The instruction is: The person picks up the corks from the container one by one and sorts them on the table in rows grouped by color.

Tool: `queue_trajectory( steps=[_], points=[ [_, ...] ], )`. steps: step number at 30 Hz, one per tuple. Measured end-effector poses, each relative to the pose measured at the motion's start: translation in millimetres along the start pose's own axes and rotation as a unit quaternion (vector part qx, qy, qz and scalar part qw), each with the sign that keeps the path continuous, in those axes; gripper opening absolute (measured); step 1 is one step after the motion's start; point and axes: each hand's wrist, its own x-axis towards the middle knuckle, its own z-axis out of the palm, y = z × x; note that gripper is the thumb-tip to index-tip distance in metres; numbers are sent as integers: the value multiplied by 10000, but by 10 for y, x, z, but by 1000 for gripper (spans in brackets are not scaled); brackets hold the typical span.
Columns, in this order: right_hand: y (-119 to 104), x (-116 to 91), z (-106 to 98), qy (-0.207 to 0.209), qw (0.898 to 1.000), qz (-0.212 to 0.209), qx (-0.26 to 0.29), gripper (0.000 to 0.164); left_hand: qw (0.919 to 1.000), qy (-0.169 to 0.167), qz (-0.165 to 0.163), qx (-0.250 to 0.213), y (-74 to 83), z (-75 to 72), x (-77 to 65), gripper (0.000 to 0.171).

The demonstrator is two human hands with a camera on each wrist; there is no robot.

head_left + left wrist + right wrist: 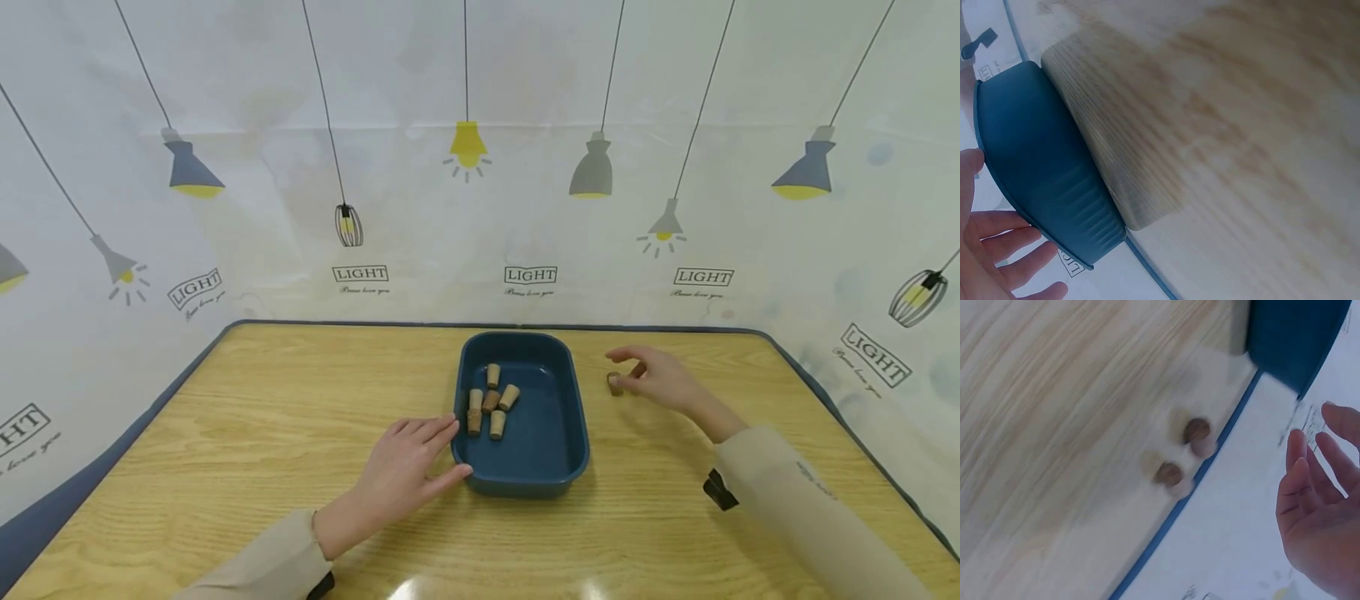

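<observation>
In the head view, the outstretched left hand (405,462) is touching the tray (543,425) mid-frame, corks (497,425) sitting inside; the right hand (660,379), unclenched, is hovering by a cork (615,384) right of centre. In the left-wrist view, the tray is showing at left. In the right-wrist view, two corks (1197,430) are sitting mid-frame.

In the head view, the right hand (660,383) covers part of 1 cork (613,388). The bottom edge cuts off both sleeves (810,517) and a dark thing (321,586) below the left one, too little of it showing to identify. The left edge crops a grey lamp (9,268) and a printed sign (22,433). In the left wrist view, the wall of the blue tray (1041,144) hides its inside, the left hand (991,256) is cropped, and the tabletop (1260,125) blurs. In the right wrist view, 2 corks (1199,437) are blurred; tray and right hand leave the frame.
</observation>
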Motion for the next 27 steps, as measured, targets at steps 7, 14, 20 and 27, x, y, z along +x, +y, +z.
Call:
queue_trajectory(
  steps=[7, 14, 20, 27],
  points=[
    [-389, 47, 137, 198, 9984, -527, 27, 35, 10000, -3, -12, 8, 0, 2, -8, 60],
    [-691, 78, 249, -25, 9949, -1000, 137, 34, 10000, 15, -35, -36, -4, 11, -8, 60],
    [-933, 128, 290, -250, 9938, -1070, 168, 33, 10000, -23, -44, -55, -1, 4, -10, 60],
    [-1169, 239, 290, -302, 9939, -1030, 238, 31, 10000, 11, -64, -64, -12, 11, -7, 61]
  ],
)
